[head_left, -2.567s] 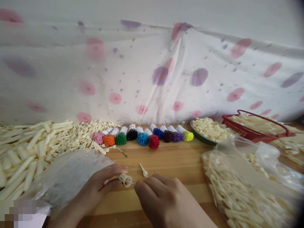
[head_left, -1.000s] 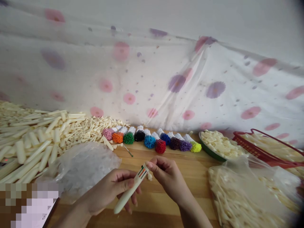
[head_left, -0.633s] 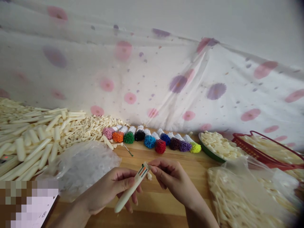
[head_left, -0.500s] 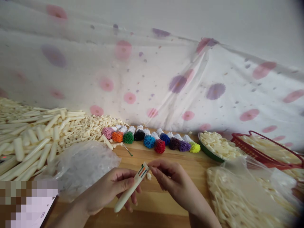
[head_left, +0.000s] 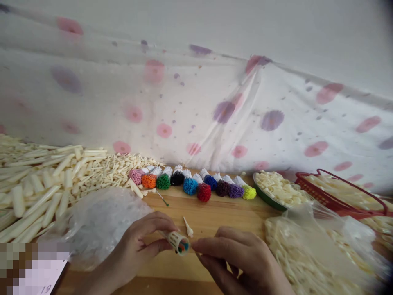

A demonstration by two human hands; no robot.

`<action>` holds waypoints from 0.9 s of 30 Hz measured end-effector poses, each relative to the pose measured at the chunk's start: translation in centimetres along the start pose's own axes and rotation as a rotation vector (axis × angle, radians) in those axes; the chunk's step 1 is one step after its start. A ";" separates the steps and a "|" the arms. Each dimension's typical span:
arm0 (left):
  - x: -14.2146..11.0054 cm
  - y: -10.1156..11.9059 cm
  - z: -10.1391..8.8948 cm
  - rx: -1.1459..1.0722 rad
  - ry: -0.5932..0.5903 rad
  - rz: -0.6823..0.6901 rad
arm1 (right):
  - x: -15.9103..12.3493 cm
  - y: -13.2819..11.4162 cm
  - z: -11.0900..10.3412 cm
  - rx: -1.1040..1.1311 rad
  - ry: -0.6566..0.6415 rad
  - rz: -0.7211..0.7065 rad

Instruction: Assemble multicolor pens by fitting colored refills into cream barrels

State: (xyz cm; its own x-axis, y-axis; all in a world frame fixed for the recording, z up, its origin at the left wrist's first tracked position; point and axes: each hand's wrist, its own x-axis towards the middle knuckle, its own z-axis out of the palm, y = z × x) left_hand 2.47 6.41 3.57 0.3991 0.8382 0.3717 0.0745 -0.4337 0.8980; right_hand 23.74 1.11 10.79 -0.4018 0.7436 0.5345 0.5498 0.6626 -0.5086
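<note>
My left hand [head_left: 150, 239] grips a cream multicolour pen barrel [head_left: 175, 241] between fingers and thumb. Its wide end tilts toward me and to the right, showing blue, orange and other coloured tips inside and slots along the side. Close to that rim is my right hand [head_left: 242, 258], index finger and thumb slightly apart, with nothing visible between them; the other fingers are curled and partly hidden. A small cream pointed part [head_left: 188, 227] lies on the wooden table [head_left: 215, 213] just beyond the barrel. Farther back rests a single green-tipped refill [head_left: 162, 198].
Bundles of coloured refills [head_left: 190, 186] form a row at the back. Cream tubes [head_left: 39, 192] and small parts are heaped left, behind a clear plastic bag [head_left: 104, 221]. To the right are a green-rimmed dish [head_left: 270, 200], a red basket [head_left: 325, 196] and a bag of parts [head_left: 303, 254].
The barrel has turned from pointing up and away to facing its open end toward me. My right hand has lowered and shifted right, its finger and thumb parting from the barrel's end.
</note>
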 end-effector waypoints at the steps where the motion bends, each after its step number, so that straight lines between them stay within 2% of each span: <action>1: 0.0 -0.1 -0.1 0.032 0.020 0.030 | -0.1 0.0 0.2 -0.025 0.013 -0.013; 3: 0.1 -0.3 -0.2 0.104 0.061 0.094 | -0.2 0.2 0.7 -0.039 0.048 -0.008; 7: 0.3 -0.4 -0.3 0.251 0.184 0.223 | 0.0 0.4 2.4 0.015 0.135 0.110; 10: 0.3 -0.4 -0.3 0.332 0.245 0.272 | 0.2 0.6 3.4 0.000 0.227 0.133; 14: 0.3 -0.3 -0.4 0.394 0.263 0.294 | 0.4 0.7 4.0 -0.087 0.318 0.106; 27: 0.5 0.2 -0.4 0.576 0.321 0.445 | 0.0 1.5 5.2 -0.206 0.391 0.083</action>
State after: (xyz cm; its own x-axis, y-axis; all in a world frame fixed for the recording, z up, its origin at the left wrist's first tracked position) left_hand 2.29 6.82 4.06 0.2261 0.5626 0.7952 0.4655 -0.7795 0.4191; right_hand 20.74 2.61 6.49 -0.0648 0.6778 0.7324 0.7189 0.5407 -0.4368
